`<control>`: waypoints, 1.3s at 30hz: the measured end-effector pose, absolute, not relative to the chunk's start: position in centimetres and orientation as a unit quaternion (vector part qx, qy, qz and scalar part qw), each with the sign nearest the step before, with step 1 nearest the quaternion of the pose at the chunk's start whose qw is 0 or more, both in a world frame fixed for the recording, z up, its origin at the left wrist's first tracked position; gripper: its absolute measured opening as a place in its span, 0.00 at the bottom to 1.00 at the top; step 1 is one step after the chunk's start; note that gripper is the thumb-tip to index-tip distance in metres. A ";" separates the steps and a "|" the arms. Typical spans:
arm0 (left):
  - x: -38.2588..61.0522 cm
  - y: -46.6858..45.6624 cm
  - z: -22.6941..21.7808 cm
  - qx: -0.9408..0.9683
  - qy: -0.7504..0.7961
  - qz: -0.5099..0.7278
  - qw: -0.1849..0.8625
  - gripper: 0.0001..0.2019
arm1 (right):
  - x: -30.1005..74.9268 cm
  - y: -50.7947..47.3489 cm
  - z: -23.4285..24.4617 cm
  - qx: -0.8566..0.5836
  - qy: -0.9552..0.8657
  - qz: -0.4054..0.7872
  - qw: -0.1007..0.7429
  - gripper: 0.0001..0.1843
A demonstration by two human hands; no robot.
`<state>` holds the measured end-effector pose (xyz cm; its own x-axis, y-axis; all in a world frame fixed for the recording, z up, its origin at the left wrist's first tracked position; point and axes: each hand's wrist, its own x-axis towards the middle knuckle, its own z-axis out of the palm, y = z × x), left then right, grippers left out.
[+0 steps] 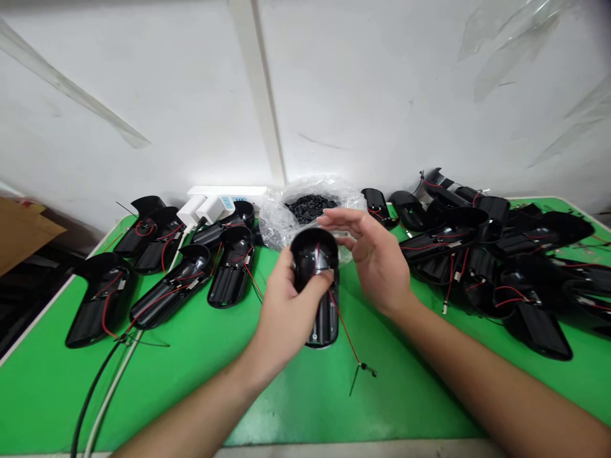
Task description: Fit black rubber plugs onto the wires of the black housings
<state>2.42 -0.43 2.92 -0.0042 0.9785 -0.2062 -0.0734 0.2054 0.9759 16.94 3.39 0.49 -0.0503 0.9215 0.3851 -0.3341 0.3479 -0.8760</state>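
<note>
My left hand (296,299) grips a black plastic housing (327,321) with a rounded hood and battery-like slots, its thumb pressed inside the shell. From the housing a red wire (344,326) trails right and ends in a small black-and-metal connector (368,369) above the green surface. Beside the hood, my right hand (377,254) is open, its fingers stretched leftward past the housing's top. I cannot tell whether its fingertips touch the shell. Just behind both hands sits a clear plastic bag (277,219) full of small black parts (310,207).
Several similar black housings with red wires stand on the left (100,299), and a larger heap of housings (477,254) lies right. A white power strip (252,191) with plugged-in adapters (210,208) is at the wall. Cables (112,375) cross the green table (286,407) at left.
</note>
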 end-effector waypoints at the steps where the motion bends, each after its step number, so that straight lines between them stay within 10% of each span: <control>1: 2.2 -0.2 3.1 0.414 0.537 0.488 0.549 0.18 | 17.2 3.5 0.4 -0.283 -0.558 0.465 0.626 0.18; 9: 0.3 1.4 3.4 0.411 0.538 0.529 0.511 0.12 | 18.1 3.2 -0.1 -0.243 -0.808 0.191 0.502 0.41; 22: 0.0 1.6 3.5 0.406 0.491 0.504 0.584 0.10 | 18.2 3.9 -0.1 -0.243 -0.822 0.072 0.511 0.36; 39: -0.4 1.8 3.3 0.405 0.518 0.522 0.543 0.12 | 17.1 3.3 0.2 -0.268 -0.711 0.329 0.561 0.15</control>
<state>-0.39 1.84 3.29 -0.0819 0.9869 -0.1392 -0.1479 0.1261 0.9809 17.12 3.26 0.24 -0.2266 0.7506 0.6206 0.0115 0.6392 -0.7689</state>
